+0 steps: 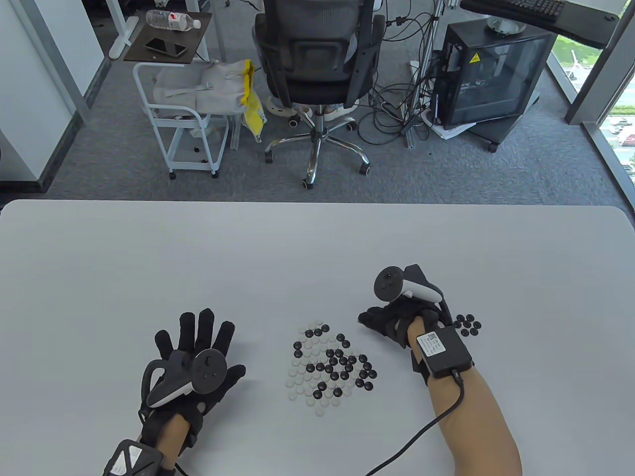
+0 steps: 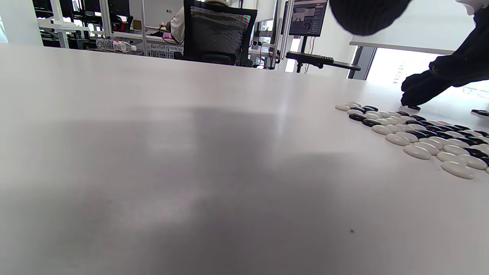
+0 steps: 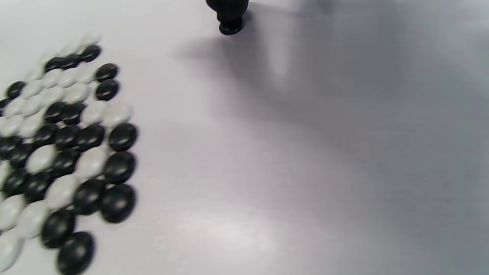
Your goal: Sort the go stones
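On the counter (image 1: 307, 248), a mixed pile (image 1: 330, 368) of black and white stones lies between the hands. Seven black stones (image 1: 467, 325) sit apart at the right. The left hand (image 1: 196, 364) rests flat, fingers spread. The right hand (image 1: 397, 317) presses one black stone (image 3: 230, 27) down with a fingertip.

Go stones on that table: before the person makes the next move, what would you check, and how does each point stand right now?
1. Mixed pile still holds black and white stones: ok.
2. Sorted black stones lie apart from the pile, beyond the right wrist: ok.
3. Right hand has a black stone under a fingertip: ok; whether it is gripped, cannot tell.
4. Left hand lies flat with fingers spread, clear of the pile: ok.
5. White stones have their own group: not ok, none set apart yet.
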Motion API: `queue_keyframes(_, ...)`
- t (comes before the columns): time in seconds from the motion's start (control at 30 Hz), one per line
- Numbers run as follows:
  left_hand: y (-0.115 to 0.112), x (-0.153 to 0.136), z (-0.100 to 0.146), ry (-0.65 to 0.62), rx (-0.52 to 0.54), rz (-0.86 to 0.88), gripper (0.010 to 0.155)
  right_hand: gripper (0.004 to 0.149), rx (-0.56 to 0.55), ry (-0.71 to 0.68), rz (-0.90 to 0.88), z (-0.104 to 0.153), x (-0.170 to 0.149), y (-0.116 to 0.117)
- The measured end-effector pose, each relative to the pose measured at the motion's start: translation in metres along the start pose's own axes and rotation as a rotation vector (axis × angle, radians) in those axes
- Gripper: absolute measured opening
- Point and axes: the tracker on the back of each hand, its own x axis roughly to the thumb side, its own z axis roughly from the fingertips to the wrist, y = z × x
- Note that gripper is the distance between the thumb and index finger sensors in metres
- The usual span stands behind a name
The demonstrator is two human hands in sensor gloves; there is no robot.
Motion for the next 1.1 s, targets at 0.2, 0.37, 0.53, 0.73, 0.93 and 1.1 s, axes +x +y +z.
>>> queue_keyframes(0.2, 0.001, 0.001, 0.000, -0.003, -0.005, -0.007, 0.085, 0.070, -0.032, 0.178, 0.002, 0.014, -0.051, -0.007)
queue_keyframes(0.37, -0.001, 0.001, -0.001, -0.004, -0.017, -0.013, 0.085, 0.071, -0.041, 0.253, -0.029, 0.027, -0.078, -0.006)
queue_keyframes(0.53, -0.002, 0.003, -0.003, -0.004, -0.024, -0.022, 0.085, 0.072, -0.040, 0.298, -0.040, 0.033, -0.090, -0.005)
queue_keyframes(0.73, -0.002, 0.005, -0.004, -0.006, -0.025, -0.025, 0.085, 0.073, -0.039, 0.315, -0.066, 0.038, -0.092, -0.009)
queue_keyframes(0.93, -0.002, 0.005, -0.004, -0.002, -0.033, -0.024, 0.085, 0.071, -0.080, 0.187, -0.013, 0.043, -0.054, -0.024)
queue_keyframes(1.1, -0.002, 0.005, -0.004, 0.001, -0.033, -0.020, 0.085, 0.070, -0.052, -0.068, 0.013, 0.040, -0.005, -0.025)
